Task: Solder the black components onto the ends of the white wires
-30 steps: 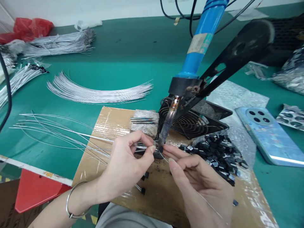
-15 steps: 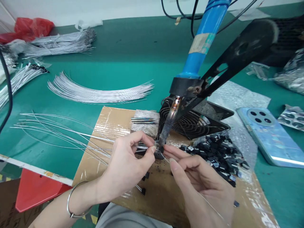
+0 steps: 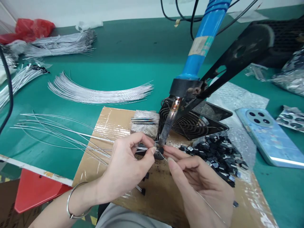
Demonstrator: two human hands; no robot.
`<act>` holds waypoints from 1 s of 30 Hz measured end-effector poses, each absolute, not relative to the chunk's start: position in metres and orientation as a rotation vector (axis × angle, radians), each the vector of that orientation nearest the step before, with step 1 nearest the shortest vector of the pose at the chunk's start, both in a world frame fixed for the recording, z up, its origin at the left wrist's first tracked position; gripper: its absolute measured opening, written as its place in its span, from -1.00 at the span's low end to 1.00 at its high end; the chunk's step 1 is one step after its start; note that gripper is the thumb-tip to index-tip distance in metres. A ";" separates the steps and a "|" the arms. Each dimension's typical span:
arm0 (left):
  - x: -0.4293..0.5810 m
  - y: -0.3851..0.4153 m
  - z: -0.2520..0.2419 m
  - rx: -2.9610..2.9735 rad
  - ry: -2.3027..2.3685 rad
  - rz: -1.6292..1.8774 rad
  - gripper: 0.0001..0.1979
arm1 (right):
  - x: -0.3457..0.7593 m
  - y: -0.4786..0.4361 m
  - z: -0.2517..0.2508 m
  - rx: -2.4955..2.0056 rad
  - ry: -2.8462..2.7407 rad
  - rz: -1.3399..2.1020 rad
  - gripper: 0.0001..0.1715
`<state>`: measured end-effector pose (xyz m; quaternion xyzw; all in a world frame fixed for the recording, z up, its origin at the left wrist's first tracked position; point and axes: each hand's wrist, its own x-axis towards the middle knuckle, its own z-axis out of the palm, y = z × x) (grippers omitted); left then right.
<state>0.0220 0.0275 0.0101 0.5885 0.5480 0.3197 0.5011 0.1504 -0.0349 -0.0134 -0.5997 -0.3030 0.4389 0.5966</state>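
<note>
My left hand (image 3: 125, 166) pinches a thin silver wire (image 3: 71, 134) between thumb and forefinger, its end held at the tip of a mounted soldering iron (image 3: 169, 122) with a blue handle. My right hand (image 3: 199, 185) pinches a small black component (image 3: 161, 150) at the same tip, with a fine strand of solder wire (image 3: 209, 205) running back across its palm. Both hands meet over a cardboard sheet (image 3: 114, 122) wrapped in tape. A metal bangle is on my left wrist.
A pile of small black components (image 3: 213, 155) lies on bubble wrap to the right, beside a black fan (image 3: 192, 122) and a blue phone (image 3: 270, 136). Loose silver wires (image 3: 99, 93) fan over the green table (image 3: 133, 53), with bundles (image 3: 59, 42) at the back left. A grey sponge (image 3: 144, 125) holds metal tips.
</note>
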 end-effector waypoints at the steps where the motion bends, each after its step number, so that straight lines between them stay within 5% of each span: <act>1: 0.022 0.027 0.010 1.425 1.324 0.772 -0.91 | 0.151 -0.035 -0.015 -1.384 -0.716 1.017 -0.74; 30: 0.023 0.026 0.007 1.520 1.365 0.760 -0.89 | 0.148 -0.036 -0.012 -1.435 -0.723 0.972 -0.73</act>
